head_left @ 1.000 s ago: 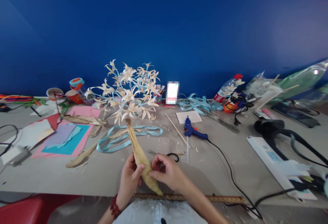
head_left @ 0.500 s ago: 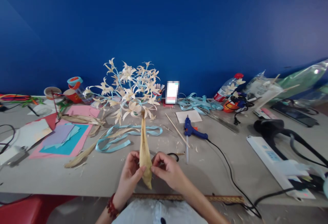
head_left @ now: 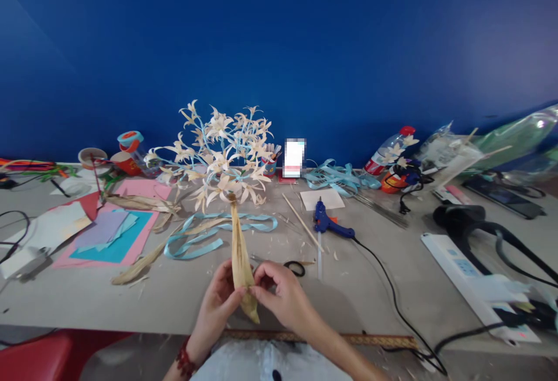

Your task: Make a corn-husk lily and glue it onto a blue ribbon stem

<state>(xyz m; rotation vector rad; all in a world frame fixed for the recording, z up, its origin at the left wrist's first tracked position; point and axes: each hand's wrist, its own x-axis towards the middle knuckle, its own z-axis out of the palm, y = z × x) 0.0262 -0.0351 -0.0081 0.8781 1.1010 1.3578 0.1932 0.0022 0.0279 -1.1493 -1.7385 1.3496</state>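
Observation:
A dried corn husk (head_left: pixel 239 247), pale yellow-green and lengthwise ribbed, stands up from between my hands, its narrow brownish end pointing away from me. My left hand (head_left: pixel 217 299) pinches the husk's left edge near its lower end. From the other side, my right hand (head_left: pixel 281 294) has thumb and fingers closed on the right edge, almost meeting the left thumb. Just beyond my right hand lies a black loop handle (head_left: pixel 297 269), likely scissors, partly hidden. Light blue ribbon (head_left: pixel 213 246) and another husk strip (head_left: pixel 139 267) lie to the left.
White handmade flowers (head_left: pixel 220 154) stand at the back. A blue glue gun (head_left: pixel 326 223) with a trailing cord lies right of centre, near a wooden stick (head_left: pixel 300 221). Coloured paper (head_left: pixel 104 253) is at left, a power strip (head_left: pixel 462 276) at right. A ruler (head_left: pixel 349 339) lies along the front edge.
The husk's far end has swung a little left. My right hand has shifted left, its thumb now closer to my left thumb on the husk.

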